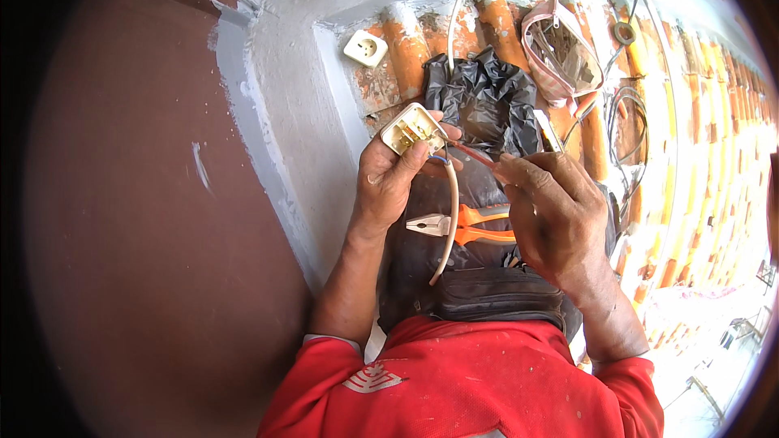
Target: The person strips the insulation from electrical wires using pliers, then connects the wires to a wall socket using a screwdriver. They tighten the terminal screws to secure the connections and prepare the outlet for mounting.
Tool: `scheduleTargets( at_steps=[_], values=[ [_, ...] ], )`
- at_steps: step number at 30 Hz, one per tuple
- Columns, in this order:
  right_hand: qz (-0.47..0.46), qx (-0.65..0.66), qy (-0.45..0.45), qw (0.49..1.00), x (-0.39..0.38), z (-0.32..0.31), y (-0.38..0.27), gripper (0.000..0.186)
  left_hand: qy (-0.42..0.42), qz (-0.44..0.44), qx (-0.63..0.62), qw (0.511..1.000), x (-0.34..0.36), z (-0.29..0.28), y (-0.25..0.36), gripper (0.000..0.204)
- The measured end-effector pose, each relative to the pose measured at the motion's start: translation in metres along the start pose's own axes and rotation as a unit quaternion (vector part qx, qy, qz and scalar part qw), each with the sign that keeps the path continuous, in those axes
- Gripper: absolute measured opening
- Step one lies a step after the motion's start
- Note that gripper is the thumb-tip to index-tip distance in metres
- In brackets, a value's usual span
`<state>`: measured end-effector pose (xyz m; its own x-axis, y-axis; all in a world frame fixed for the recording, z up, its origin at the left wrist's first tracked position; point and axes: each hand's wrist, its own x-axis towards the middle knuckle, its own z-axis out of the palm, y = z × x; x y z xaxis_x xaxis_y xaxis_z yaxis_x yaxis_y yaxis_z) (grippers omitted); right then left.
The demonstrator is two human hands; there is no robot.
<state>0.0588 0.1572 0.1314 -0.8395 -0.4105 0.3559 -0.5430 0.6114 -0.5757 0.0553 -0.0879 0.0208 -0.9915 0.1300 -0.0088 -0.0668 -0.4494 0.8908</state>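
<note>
My left hand (pixel 385 182) grips an opened white electrical socket (pixel 401 128), its brass contacts facing up and my thumb on its near edge. A white cable (pixel 452 219) with a blue wire hangs from the socket's near side. My right hand (pixel 560 207) is closed around a slim red-shafted screwdriver (pixel 475 154); its handle is hidden in my fist. The shaft points left and its tip is close to the socket's right side; contact cannot be made out. Below, orange-handled pliers (pixel 466 227) lie on dark cloth, partly under my right hand.
A white socket cover (pixel 365 48) lies on the orange roof tiles (pixel 406 36). Crumpled black plastic (pixel 487 97), an open pink zip pouch (pixel 560 85), a tape roll (pixel 623 33) and dark coiled cable (pixel 641 118) lie beyond my hands. A brown wall (pixel 154 195) stands left.
</note>
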Motion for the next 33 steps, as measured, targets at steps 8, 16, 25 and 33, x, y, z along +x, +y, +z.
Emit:
scheduleTargets(
  at_steps=[8, 16, 25, 33],
  values=[
    [-0.008, 0.01, 0.018, 1.0, 0.005, 0.004, -0.008, 0.036, 0.005, 0.006, 0.027, 1.0, -0.001, 0.002, 0.007, 0.049],
    [0.009, 0.017, 0.006, 1.0, -0.002, 0.004, -0.008, 0.035, 0.0, 0.017, 0.045, 0.999, 0.0, 0.005, 0.007, 0.05],
    [0.013, 0.033, 0.01, 0.999, -0.001, 0.003, -0.011, 0.035, -0.002, 0.019, 0.014, 1.0, 0.0, 0.003, 0.011, 0.044],
    [-0.017, -0.003, 0.009, 1.0, 0.0, 0.001, -0.015, 0.033, 0.006, 0.029, 0.084, 0.996, -0.002, 0.005, 0.012, 0.045]
  ],
)
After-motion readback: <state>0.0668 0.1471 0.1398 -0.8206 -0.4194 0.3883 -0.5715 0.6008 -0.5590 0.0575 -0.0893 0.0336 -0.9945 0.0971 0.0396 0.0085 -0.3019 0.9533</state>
